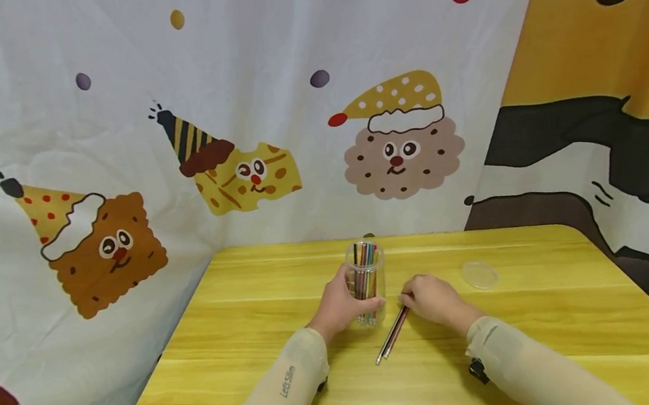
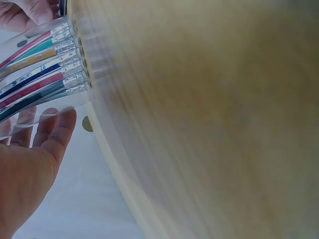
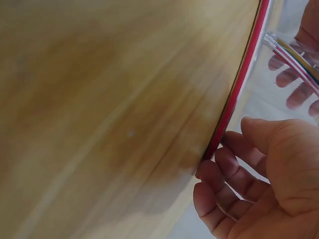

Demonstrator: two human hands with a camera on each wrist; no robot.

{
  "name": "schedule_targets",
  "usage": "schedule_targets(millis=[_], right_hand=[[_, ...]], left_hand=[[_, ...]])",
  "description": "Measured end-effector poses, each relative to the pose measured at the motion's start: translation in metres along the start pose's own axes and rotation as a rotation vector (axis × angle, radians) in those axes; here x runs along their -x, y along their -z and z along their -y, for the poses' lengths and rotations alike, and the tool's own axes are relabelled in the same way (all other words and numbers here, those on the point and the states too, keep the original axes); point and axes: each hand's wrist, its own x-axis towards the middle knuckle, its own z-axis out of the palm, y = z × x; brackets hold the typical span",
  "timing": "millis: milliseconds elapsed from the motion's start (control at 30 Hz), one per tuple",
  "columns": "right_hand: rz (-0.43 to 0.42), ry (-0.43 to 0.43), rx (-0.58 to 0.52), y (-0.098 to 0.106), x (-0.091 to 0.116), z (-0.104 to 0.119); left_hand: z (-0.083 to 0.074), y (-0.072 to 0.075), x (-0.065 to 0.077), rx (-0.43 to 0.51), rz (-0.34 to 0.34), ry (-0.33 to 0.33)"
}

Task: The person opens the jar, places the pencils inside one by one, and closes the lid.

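While my left grip (image 1: 339, 304) is closed around the clear round jar (image 1: 383, 279), thumb across its near face and fingers on the far side, my right grip (image 1: 431, 298) is down at two loose pencils (image 1: 396, 332). Jar: upright on the worktop (image 1: 253, 311), roughly mid-width, mouth uncovered; it holds a bundle of coloured pencils (image 1: 368, 284), their metal ferrules at the base and opposite ends reaching up near the rim. One barrel reads 2B in the left wrist view. Loose pair: side by side on the worktop, slanting between jar and right grip, ferrule ends toward me, far ends at my fingertips. Right wrist view: fingers bent and touching the end of a red pencil, thumb just beside it; I cannot tell whether they pinch the pair or only rest against it. Clear round disc (image 1: 480, 275): flat on the worktop, beyond and to the right of my right grip, well apart from the jar. Light sleeves (image 1: 288, 387) cover both forearms, the left one lettered. Behind the worktop hangs a pale cloth (image 1: 259, 49) printed with snack figures wearing pointed hats.
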Motion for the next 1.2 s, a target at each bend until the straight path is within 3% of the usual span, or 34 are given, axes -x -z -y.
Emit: schedule_targets(millis=[300, 600, 867, 1200], right_hand=[[-0.009, -0.006, 0.005, -0.001, 0.005, -0.006], [0.04, -0.152, -0.059, -0.001, 0.006, -0.023], [0.151, -0.298, -0.135, 0.019, 0.008, -0.032], [0.191, -0.27, -0.219, 0.022, 0.012, -0.037]], left_hand=[[-0.001, 0.0, 0.0, -0.007, -0.004, 0.009], [-0.001, 0.0, 0.001, 0.015, 0.004, 0.024], [-0.002, 0.001, 0.001, 0.007, 0.01, 0.017], [-0.002, 0.001, 0.001, 0.007, 0.008, 0.01]])
